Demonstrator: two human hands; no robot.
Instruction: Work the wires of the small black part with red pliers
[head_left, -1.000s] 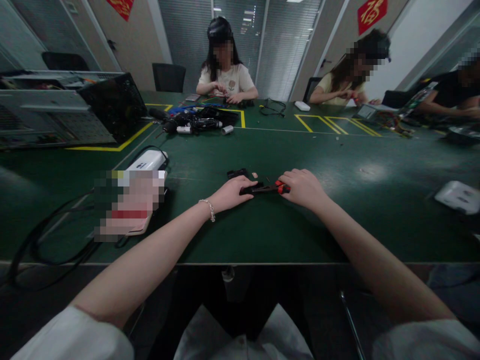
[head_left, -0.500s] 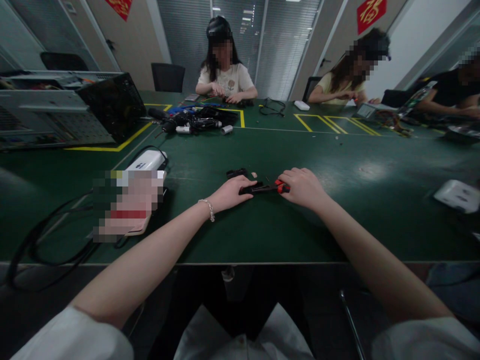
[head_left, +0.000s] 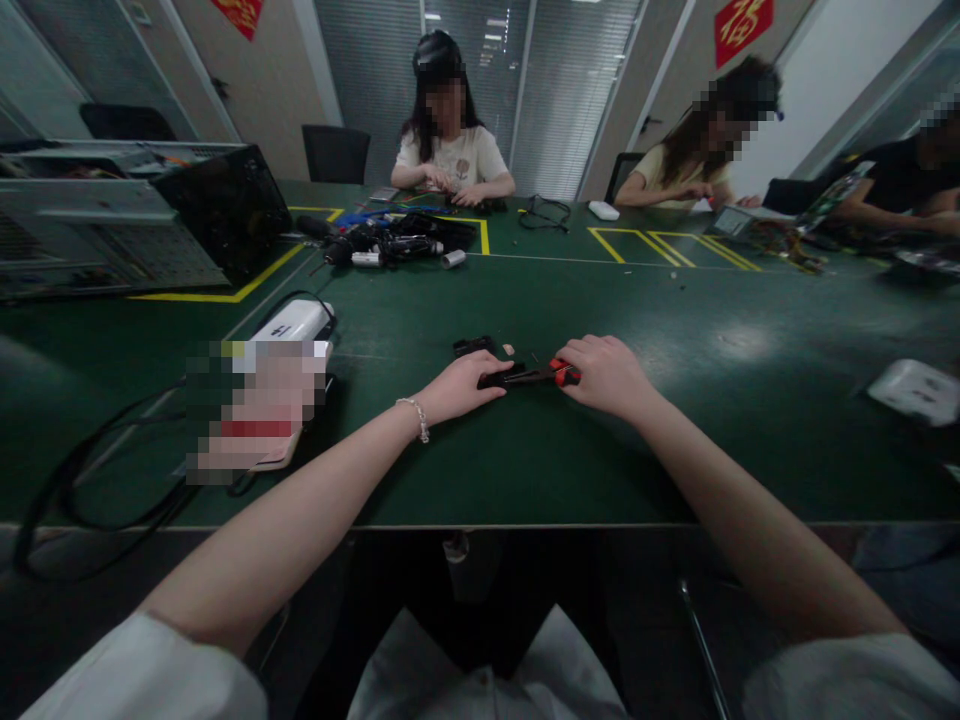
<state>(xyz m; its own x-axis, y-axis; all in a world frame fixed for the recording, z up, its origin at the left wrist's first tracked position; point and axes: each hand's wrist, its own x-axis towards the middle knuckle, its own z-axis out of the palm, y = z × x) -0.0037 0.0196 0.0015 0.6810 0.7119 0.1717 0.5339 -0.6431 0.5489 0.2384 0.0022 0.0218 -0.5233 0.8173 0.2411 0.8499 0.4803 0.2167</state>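
My right hand is closed around the red-and-black handles of a pair of pliers, whose long thin jaws point left. In my left hand is a small black part, pinched between thumb and fingers low over the green table. The tips of the pliers reach this part; whether they grip it I cannot tell. Just behind my left hand lies another black piece. A small pale fragment and a thin dark sliver rest close by.
On the left are a phone, partly blurred out, a white box and looped black cable. Farther back stand an opened computer case and a heap of tools and cables. A white device sits right. Several people work opposite.
Both my hands stay almost where they were, still holding the pliers and the black part. Across the table, a person's hands have shifted slightly.
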